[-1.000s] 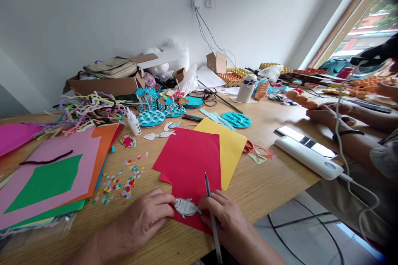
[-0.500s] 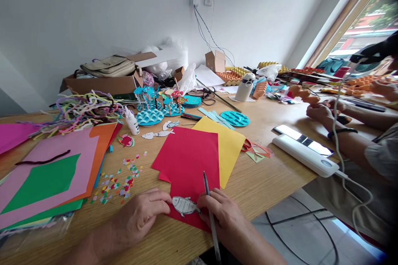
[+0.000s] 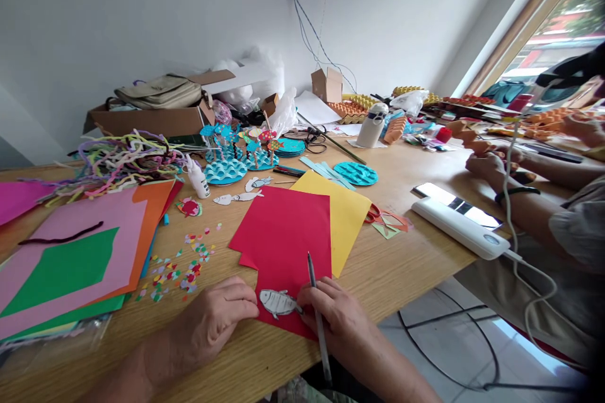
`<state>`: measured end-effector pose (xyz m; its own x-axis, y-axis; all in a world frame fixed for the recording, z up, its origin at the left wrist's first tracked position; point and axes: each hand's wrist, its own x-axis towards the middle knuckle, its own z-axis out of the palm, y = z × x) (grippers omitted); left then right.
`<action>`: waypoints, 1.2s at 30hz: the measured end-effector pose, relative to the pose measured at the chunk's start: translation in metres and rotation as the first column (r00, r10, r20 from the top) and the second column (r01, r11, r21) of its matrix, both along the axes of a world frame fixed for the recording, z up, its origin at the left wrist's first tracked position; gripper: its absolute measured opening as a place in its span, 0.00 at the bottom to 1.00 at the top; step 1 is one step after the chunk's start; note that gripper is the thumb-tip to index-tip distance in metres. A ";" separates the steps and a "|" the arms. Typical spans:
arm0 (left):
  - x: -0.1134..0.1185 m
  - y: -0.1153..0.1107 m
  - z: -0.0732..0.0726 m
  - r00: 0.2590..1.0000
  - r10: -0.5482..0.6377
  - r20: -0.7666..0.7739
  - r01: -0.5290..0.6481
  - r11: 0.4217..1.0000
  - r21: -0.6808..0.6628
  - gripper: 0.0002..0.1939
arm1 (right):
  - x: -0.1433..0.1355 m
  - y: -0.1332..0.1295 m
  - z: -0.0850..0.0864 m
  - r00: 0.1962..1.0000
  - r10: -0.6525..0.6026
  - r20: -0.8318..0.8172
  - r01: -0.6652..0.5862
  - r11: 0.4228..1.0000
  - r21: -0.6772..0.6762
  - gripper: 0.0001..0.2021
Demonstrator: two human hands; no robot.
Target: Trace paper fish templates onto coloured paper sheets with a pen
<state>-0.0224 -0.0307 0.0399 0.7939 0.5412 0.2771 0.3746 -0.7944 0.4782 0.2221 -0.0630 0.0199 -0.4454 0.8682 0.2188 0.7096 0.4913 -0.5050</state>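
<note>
A white paper fish [image 3: 278, 303] with black outlines and stripes lies flat near the front edge of a red sheet of paper [image 3: 290, 227]. My left hand [image 3: 220, 312] is closed, its fingertips pinching the left edge of the red sheet beside the fish's head. In my right hand [image 3: 333, 312] is a pen [image 3: 319, 321], tip pointing up and away from the paper. The fingers of that hand also touch the fish's tail. Under the red sheet, a yellow sheet [image 3: 350, 214] sticks out at the right.
Coloured sheets [image 3: 108, 201] and paper bits [image 3: 189, 264] lie left. Beyond are a glue bottle [image 3: 197, 179], other paper fish [image 3: 236, 198] and blue decorated discs [image 3: 225, 171]. Red scissors [image 3: 373, 213], a power strip [image 3: 458, 227] and a co-worker's hands [image 3: 491, 170] are right.
The view has shifted slightly. My left fingertips have slid a little down from the fish's head along the red sheet's edge. My right hand keeps the pen at the tail.
</note>
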 end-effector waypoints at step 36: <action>0.006 -0.009 -0.029 0.982 0.152 -0.114 -0.119 0.960 0.255 0.22 | 0.013 0.000 0.035 0.924 -0.062 -0.376 0.004 0.988 -0.154 0.13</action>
